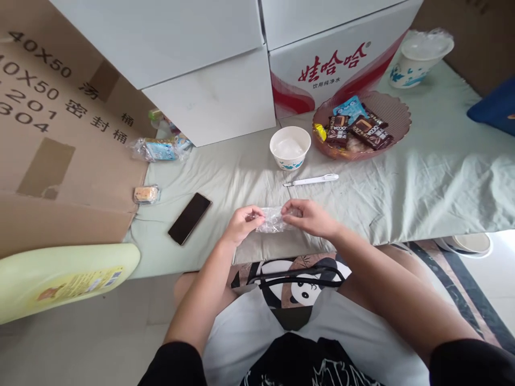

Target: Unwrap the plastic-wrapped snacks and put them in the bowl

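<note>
Between my two hands lies a crinkled clear plastic wrapper (272, 220), close to the near edge of the cloth-covered surface. My left hand (243, 222) pinches its left end with thumb and fingers. At its right end, my right hand (304, 215) grips it the same way. Whether anything is inside the wrapper I cannot tell. Just beyond the hands rests a white utility knife (314, 180). Behind the knife stands a white paper bowl (290, 146) with a blue pattern. A dark phone (190, 219) lies to the left of my left hand.
A pinkish scalloped bowl (398, 126) holds several packaged snacks. White boxes (217, 96) stand along the back, and a paper cup (414, 64) is at the far right. On the left are a wrapped snack (147, 194), a cardboard box (80, 161) and a pale green bottle (72, 276).
</note>
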`<state>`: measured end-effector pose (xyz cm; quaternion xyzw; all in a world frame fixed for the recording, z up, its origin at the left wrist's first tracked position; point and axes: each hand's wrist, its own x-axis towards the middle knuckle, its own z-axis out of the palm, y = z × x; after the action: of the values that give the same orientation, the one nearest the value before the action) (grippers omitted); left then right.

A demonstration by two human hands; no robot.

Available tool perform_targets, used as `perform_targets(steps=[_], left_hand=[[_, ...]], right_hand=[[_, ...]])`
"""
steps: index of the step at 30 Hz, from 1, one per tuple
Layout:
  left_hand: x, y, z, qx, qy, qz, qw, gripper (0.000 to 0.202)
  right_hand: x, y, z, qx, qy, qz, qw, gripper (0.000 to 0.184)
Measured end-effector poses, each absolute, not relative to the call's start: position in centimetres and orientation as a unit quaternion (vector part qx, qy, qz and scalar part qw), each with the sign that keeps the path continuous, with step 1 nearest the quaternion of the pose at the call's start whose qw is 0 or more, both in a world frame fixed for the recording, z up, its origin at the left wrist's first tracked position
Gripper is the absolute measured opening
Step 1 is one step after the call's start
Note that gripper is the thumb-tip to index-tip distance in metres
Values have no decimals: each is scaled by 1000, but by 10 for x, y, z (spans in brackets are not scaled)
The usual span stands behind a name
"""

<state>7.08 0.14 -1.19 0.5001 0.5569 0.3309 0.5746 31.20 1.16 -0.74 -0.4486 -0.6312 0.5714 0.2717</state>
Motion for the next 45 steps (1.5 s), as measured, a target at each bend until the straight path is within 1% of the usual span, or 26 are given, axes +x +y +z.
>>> perform_targets(steps=[1,3,4,5,6,8,10,12,14,16,18,19,20,22,24,26,27,29,31,34,35,36,37,38,41,45], left_hand=[[71,3,-10,525,581,330,527,27],[75,8,-4,559,634,368,386,26],[81,12,0,574,649,391,311,25],[89,16,3,594,649,402,254,23],[99,19,6,622,635,397,226,23],[124,29,8,688,576,349,270,32],[147,40,7,714,514,301,369,47],[161,55,7,697,474,275,462,47],[162,73,14,680,487,282,469,37],[155,94,31,688,544,320,359,23],[149,117,52,715,581,343,180,10],[150,129,62,734,583,335,99,9],[154,141,70,756,576,308,49,16],[170,162,76,794,573,204,22,26],[194,181,73,805,589,55,48,24],[217,198,68,790,592,-103,119,22],[225,205,68,777,585,-161,169,23],[234,215,74,756,569,-204,251,26],[231,215,88,757,570,-164,274,30],[206,188,111,783,581,-23,222,24],[192,173,113,787,580,47,205,18],[176,155,112,782,562,166,215,14],[160,135,106,768,535,239,258,13],[143,116,97,748,523,275,304,13],[98,61,55,677,543,296,399,18],[61,18,14,591,558,354,463,27]], right_hand=[[313,13,-7,-481,-640,534,272,35],[315,18,-6,-551,-623,466,301,49],[316,20,-5,-584,-608,434,317,45],[318,22,-5,-609,-595,407,332,36],[319,25,-4,-624,-583,388,346,25],[322,28,-1,-615,-567,392,383,11],[325,32,2,-549,-543,468,430,14],[328,35,4,-460,-494,565,475,20],[333,38,4,-432,-439,595,516,23],[340,41,2,-490,-410,546,542,22],[345,44,-1,-547,-408,491,541,20],[346,45,-3,-557,-414,482,535,19],[346,46,-4,-557,-423,482,528,19],[343,49,-5,-549,-444,486,515,18],[338,52,-4,-544,-459,485,508,17],[335,55,-3,-537,-466,486,507,17],[334,56,-2,-534,-468,490,506,17],[334,57,0,-530,-472,497,499,16],[337,57,2,-530,-476,497,495,17],[342,56,3,-531,-486,488,494,18],[343,56,2,-533,-489,485,492,18],[344,55,1,-537,-492,481,489,18],[345,54,0,-542,-496,476,483,17],[345,52,-2,-548,-501,469,478,16],[341,42,-10,-564,-540,421,461,15],[322,21,-20,-595,-623,289,418,12]])
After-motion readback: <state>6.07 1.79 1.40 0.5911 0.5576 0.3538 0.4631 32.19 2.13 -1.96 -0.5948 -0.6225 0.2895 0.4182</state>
